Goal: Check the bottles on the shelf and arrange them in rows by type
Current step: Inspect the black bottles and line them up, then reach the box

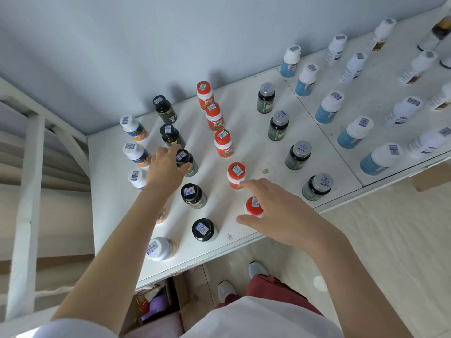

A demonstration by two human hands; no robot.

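Left forearm [131, 230] hides most of one bottle in the white-cap row, only an orange label sliver [161, 215] shows. Left hand [164, 168] covers part of the next white-cap bottle [135, 177] and flanks a black-cap bottle [183, 157]; grip or just touch, can't tell. Right hand [280, 215] masks the body of the nearest red-cap bottle [252, 204] (cap about half visible). Far-right bottles [445, 95] clipped by the frame edge. Cap stickers [236, 170] too small to read. Box [133, 313] under the shelf [256, 142]: contents mostly hidden.
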